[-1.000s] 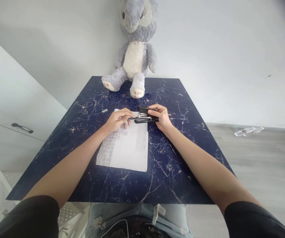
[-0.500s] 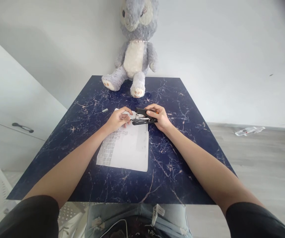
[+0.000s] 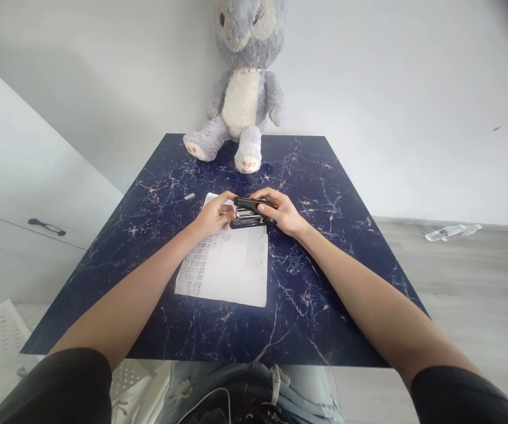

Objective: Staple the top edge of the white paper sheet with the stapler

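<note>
A black stapler with its jaws apart is held above the sheets of paper. My right hand wraps round its back end, where a small orange spot shows. At the front end, the fingers of my left hand are bent and pinch the stapler's tip. Metal parts show between the upper arm and the base. The paper lies flat beneath, with printed dark blocks down its left side. To the left of the hands rests a small grey strip, perhaps staples.
A grey plush toy sits at the far edge of the dark blue marbled table, against the wall. A clear plastic bottle lies on the floor to the right. A white cabinet with a dark handle stands left.
The left fingers have come in to the stapler's front end and closed on it. The stapler has turned slightly, its upper arm lower. The view has shifted a little.
</note>
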Motion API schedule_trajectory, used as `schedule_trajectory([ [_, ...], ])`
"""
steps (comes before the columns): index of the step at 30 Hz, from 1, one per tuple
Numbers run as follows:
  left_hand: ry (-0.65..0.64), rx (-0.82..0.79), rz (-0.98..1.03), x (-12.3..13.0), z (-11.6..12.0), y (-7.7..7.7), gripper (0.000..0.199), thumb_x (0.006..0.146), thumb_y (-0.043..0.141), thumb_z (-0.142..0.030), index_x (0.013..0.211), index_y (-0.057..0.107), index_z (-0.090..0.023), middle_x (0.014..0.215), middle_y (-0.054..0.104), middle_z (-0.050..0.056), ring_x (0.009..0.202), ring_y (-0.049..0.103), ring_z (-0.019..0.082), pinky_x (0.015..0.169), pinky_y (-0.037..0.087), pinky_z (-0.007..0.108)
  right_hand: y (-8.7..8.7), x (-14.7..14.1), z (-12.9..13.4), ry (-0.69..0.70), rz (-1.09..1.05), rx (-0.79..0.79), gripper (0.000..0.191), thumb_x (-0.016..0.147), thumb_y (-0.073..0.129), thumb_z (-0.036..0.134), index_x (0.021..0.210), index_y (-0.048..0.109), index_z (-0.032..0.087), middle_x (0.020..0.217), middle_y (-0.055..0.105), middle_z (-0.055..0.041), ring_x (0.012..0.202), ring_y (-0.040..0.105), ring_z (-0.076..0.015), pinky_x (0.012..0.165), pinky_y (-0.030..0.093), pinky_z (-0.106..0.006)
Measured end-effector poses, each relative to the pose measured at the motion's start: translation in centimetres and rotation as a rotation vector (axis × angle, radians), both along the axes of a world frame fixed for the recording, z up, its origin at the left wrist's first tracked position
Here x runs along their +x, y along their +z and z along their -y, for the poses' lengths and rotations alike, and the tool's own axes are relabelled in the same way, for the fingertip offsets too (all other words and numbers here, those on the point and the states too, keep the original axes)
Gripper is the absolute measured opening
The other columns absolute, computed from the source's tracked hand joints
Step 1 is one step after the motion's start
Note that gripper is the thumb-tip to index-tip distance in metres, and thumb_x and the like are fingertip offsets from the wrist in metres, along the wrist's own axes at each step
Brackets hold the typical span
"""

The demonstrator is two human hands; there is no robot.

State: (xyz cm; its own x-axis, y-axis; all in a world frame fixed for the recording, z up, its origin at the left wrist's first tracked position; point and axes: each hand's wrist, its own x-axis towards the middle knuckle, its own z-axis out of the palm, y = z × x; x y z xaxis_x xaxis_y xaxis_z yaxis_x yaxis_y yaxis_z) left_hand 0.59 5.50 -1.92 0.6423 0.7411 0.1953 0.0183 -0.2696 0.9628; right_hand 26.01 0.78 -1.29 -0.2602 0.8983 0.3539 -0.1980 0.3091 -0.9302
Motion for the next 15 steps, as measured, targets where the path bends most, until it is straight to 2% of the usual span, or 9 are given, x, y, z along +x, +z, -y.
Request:
schedule_trajectory([
  [6,0.016,0.016,-0.03,0.4,0.2,0.1,0.05,0.084,0.08,-0.058,0.114,0.061,-0.023,0.069,0.063,-0.002,0.049,0.058,0.015,0.046,0.046,0.027,0.0,-0.2,0.1,0.015,-0.005,-0.03,0.041,0.084,0.086,0.046,0.115,0.073,0.023,0.111,0.077,-0.0055,0.093,0.073,-0.0193,0.089,0.059,-0.033],
  [8,0.057,0.07,-0.066,0.4,0.3,0.4,0.046,0.084,0.081,-0.058,0.106,0.066,-0.021,0.071,0.065,0.0,0.05,0.059,0.015,0.047,0.047,0.027,-0.1,-0.3,0.1,-0.027,-0.045,-0.072,0.042,0.08,0.089,0.047,0.111,0.073,0.022,0.106,0.079,-0.0053,0.088,0.074,-0.02,0.084,0.06,-0.033],
  [10,0.142,0.176,-0.11,0.0,0.3,0.9,0.039,0.091,0.073,-0.058,0.095,0.069,-0.019,0.076,0.07,0.003,0.056,0.064,0.016,0.053,0.052,0.028,-0.1,-0.3,-0.1,-0.129,-0.124,-0.114,0.04,0.078,0.089,0.047,0.107,0.074,0.023,0.099,0.079,-0.0033,0.083,0.074,-0.0198,0.079,0.061,-0.033],
  [12,0.176,0.335,-0.179,-0.8,0.1,1.5,0.038,0.099,0.064,-0.055,0.091,0.073,-0.019,0.089,0.077,0.007,0.075,0.073,0.02,0.073,0.06,0.034,-0.2,0.0,-0.6,-0.268,-0.235,-0.152,0.037,0.078,0.088,0.046,0.105,0.073,0.025,0.095,0.078,-0.0009,0.081,0.074,-0.0187,0.076,0.061,-0.032],
  [13,0.147,0.422,-0.236,-1.2,0.1,1.7,0.037,0.101,0.062,-0.054,0.095,0.075,-0.02,0.1,0.079,0.009,0.091,0.075,0.023,0.087,0.06,0.039,-0.4,0.2,-0.9,-0.338,-0.295,-0.167,0.036,0.079,0.088,0.046,0.104,0.073,0.025,0.094,0.077,0.0,0.081,0.073,-0.018,0.076,0.061,-0.031],
  [15,0.011,0.574,-0.402,-1.8,0.1,1.9,0.035,0.1,0.063,-0.052,0.114,0.078,-0.024,0.128,0.076,0.009,0.127,0.067,0.028,0.115,0.048,0.049,-0.6,0.8,-1.6,-0.448,-0.399,-0.188,0.034,0.079,0.087,0.045,0.103,0.073,0.025,0.096,0.077,0.0009,0.084,0.073,-0.017,0.078,0.061,-0.031],
])
